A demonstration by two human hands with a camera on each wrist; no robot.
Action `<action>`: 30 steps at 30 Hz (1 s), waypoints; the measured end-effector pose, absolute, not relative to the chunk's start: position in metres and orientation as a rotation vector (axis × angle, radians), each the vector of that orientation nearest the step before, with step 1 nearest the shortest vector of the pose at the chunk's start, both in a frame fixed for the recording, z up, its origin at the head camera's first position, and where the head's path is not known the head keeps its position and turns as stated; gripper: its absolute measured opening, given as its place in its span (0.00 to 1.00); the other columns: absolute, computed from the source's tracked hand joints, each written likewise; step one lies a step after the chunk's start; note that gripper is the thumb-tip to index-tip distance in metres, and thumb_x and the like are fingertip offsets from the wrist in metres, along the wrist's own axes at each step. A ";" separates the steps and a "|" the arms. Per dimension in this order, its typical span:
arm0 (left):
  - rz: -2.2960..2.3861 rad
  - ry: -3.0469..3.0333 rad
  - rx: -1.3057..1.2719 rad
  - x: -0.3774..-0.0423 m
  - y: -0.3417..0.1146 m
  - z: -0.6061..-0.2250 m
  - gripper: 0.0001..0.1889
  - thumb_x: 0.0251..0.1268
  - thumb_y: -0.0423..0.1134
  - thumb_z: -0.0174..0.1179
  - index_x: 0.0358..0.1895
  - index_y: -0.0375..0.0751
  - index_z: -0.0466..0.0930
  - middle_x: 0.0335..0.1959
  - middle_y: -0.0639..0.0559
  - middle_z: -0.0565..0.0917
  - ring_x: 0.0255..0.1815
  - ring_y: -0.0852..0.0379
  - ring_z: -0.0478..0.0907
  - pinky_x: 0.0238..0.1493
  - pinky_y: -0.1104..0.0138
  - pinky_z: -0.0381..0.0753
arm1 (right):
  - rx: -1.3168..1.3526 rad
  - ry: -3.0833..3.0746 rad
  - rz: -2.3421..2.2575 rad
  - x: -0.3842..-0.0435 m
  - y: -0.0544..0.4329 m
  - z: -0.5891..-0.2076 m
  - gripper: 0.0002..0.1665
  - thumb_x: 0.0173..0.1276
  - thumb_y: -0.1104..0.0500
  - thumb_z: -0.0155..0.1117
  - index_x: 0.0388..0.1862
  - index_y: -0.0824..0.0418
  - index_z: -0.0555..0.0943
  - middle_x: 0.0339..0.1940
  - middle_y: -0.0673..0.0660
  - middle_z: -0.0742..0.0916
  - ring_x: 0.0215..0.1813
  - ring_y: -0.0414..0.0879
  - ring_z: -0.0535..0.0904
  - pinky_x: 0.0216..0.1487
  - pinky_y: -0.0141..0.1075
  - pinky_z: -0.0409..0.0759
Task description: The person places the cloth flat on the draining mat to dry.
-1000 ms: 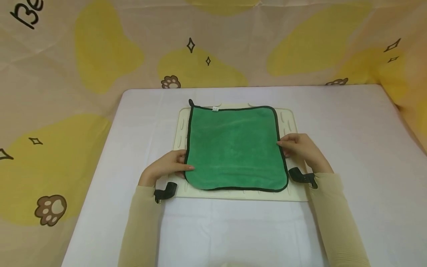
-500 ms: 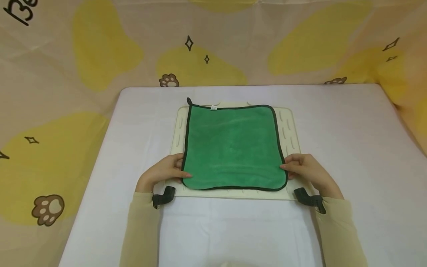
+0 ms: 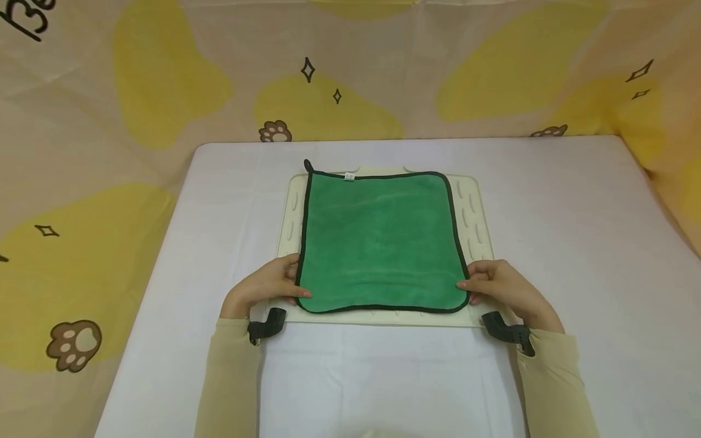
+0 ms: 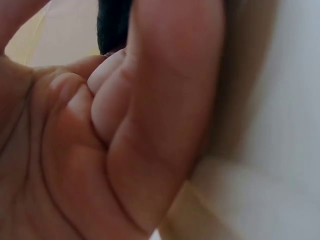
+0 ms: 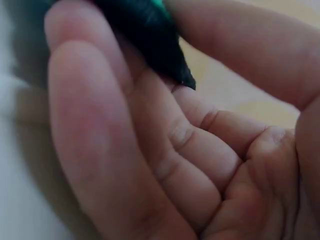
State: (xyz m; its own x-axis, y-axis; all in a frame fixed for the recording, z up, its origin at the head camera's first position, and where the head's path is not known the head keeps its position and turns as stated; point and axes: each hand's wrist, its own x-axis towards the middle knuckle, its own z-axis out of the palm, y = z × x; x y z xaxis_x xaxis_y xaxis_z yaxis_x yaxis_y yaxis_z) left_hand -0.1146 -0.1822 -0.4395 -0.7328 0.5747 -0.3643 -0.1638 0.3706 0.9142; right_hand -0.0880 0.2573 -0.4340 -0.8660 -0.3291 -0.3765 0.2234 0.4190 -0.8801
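Note:
A square green towel [image 3: 380,237] with a dark edging lies spread out, a hanging loop at its far left corner and a small white label on its far edge. Under it shows a cream board [image 3: 471,213] with raised oval ridges. My left hand [image 3: 268,283] pinches the towel's left edge near the front corner, thumb on top and fingers beneath. At the front right corner my right hand [image 3: 506,292] does the same. The right wrist view shows the dark edging [image 5: 155,45] between thumb and fingers; in the left wrist view only a dark bit of towel [image 4: 112,25] shows.
The board rests on a table with a white cover [image 3: 575,243]. Behind and to the left hangs a cream and yellow patterned cloth [image 3: 416,73]. A dark wrist camera mount sits at each beige sleeve [image 3: 230,377].
My right hand has slid toward me along the towel's right edge to the front corner. My left hand has shifted slightly toward me along the left edge.

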 end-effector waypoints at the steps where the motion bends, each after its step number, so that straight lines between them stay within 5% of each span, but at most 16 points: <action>1: 1.415 1.965 0.357 -0.114 -0.182 -0.439 0.37 0.52 0.28 0.68 0.65 0.27 0.59 0.45 0.36 0.83 0.37 0.52 0.82 0.30 0.62 0.82 | -0.092 2.177 -1.455 -0.087 0.257 -0.434 0.19 0.63 0.62 0.66 0.43 0.76 0.72 0.21 0.50 0.83 0.25 0.45 0.82 0.42 0.28 0.76; 13: 1.408 1.977 0.352 -0.111 -0.188 -0.439 0.40 0.53 0.27 0.67 0.67 0.24 0.55 0.48 0.33 0.80 0.30 0.51 0.82 0.30 0.59 0.82 | -0.059 2.155 -1.485 -0.084 0.260 -0.435 0.15 0.61 0.66 0.66 0.38 0.76 0.72 0.21 0.51 0.83 0.25 0.45 0.82 0.36 0.33 0.81; 22: 1.404 1.981 0.354 -0.110 -0.194 -0.442 0.41 0.53 0.29 0.68 0.67 0.21 0.52 0.37 0.42 0.82 0.24 0.51 0.82 0.30 0.59 0.82 | -0.124 2.109 -1.502 -0.086 0.261 -0.437 0.12 0.61 0.66 0.66 0.34 0.74 0.72 0.21 0.51 0.84 0.24 0.42 0.81 0.32 0.34 0.81; 26: 1.390 2.005 0.348 -0.109 -0.196 -0.444 0.24 0.53 0.29 0.68 0.48 0.24 0.64 0.23 0.48 0.74 0.21 0.51 0.80 0.30 0.61 0.82 | -0.148 2.100 -1.489 -0.087 0.260 -0.440 0.11 0.63 0.66 0.64 0.32 0.74 0.74 0.22 0.51 0.85 0.24 0.42 0.81 0.31 0.34 0.82; 30: 1.404 1.993 0.327 -0.109 -0.198 -0.446 0.19 0.53 0.28 0.67 0.36 0.32 0.62 0.20 0.50 0.68 0.21 0.53 0.78 0.30 0.62 0.82 | -0.191 2.083 -1.503 -0.087 0.261 -0.443 0.11 0.65 0.66 0.62 0.32 0.75 0.74 0.23 0.53 0.86 0.24 0.43 0.81 0.30 0.35 0.82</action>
